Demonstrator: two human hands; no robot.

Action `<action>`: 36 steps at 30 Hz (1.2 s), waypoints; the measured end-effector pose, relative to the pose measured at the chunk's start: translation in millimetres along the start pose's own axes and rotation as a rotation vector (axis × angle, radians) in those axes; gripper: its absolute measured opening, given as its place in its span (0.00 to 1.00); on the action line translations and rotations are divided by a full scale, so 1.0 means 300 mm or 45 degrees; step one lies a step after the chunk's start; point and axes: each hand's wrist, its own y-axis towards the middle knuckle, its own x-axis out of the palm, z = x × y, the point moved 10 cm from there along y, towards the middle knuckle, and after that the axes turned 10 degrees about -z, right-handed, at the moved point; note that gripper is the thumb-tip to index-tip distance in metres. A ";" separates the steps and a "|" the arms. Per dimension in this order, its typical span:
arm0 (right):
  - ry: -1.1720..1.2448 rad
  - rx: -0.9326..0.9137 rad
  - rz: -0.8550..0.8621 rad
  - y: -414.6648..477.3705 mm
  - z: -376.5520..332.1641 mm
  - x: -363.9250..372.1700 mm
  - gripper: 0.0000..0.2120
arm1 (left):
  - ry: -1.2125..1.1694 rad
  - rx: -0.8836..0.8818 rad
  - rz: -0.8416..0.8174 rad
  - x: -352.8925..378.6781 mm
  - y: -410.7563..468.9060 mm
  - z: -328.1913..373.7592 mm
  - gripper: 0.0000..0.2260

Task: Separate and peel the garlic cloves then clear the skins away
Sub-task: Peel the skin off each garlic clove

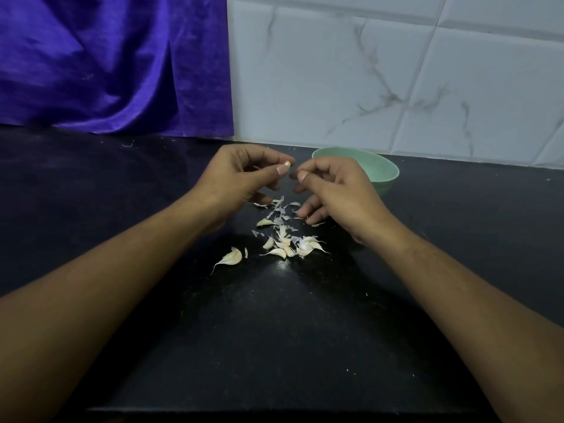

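Note:
My left hand (241, 175) is raised above the black counter and pinches a small garlic clove (287, 164) between thumb and forefinger. My right hand (332, 190) hovers just to the right of it, thumb and forefinger close together near the clove; whether they pinch a bit of skin I cannot tell. Below the hands lies a heap of several unpeeled cloves (290, 245). One larger clove (232, 257) lies apart at the left. Thin papery skins (280, 209) are scattered under the fingers.
A pale green bowl (381, 172) stands behind my right hand near the tiled wall (396, 71). A purple cloth (106, 62) hangs at the back left. The black counter (259, 331) stretches toward me.

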 end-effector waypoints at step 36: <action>0.510 0.121 -0.085 -0.020 -0.010 0.013 0.05 | -0.096 0.052 -0.081 -0.002 0.012 0.010 0.04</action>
